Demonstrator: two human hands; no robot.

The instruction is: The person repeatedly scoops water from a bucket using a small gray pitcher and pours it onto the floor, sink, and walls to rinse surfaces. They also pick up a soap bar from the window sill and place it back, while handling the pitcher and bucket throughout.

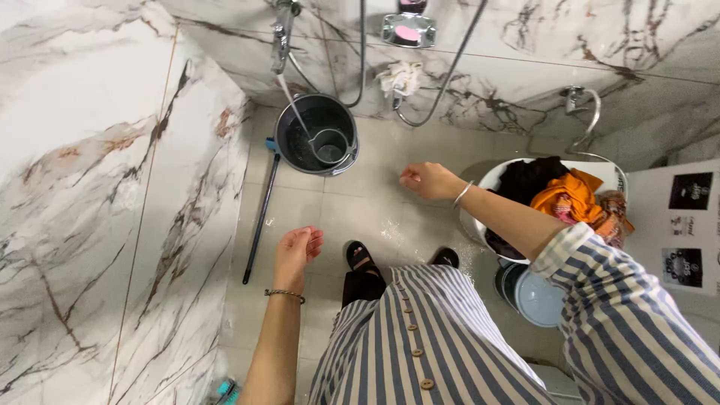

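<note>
Your left hand [297, 251] hangs over the tiled floor [352, 217] at about 7 o'clock from the middle of the view — fingers loosely curled, palm up, holding nothing you can see. A thin bracelet sits on that wrist. Your right hand [426, 181] is out at 1 o'clock, fingers drawn together into a loose fist over the floor; whether anything small is pinched in it cannot be told. A bangle rides on that wrist.

Nearest the right hand, at 3 o'clock from it, is a white tub [487, 182] heaped with clothes — a black garment [529, 178] and an orange one [568, 196] on top. The forearm crosses the tub's rim.

At 11 o'clock stands a dark bucket [315, 135] with a small mug [330, 145] inside; a stream from the tap [281, 34] above runs into it. A long dark handle [259, 221] lies on the floor from the bucket down toward 8 o'clock, just left of your left hand.

Below the tub, at 4 o'clock, a pale blue lid [538, 300] leans against a dark container. Your two sandalled feet [361, 259] show just under the hands, with the striped shirt below them.
</note>
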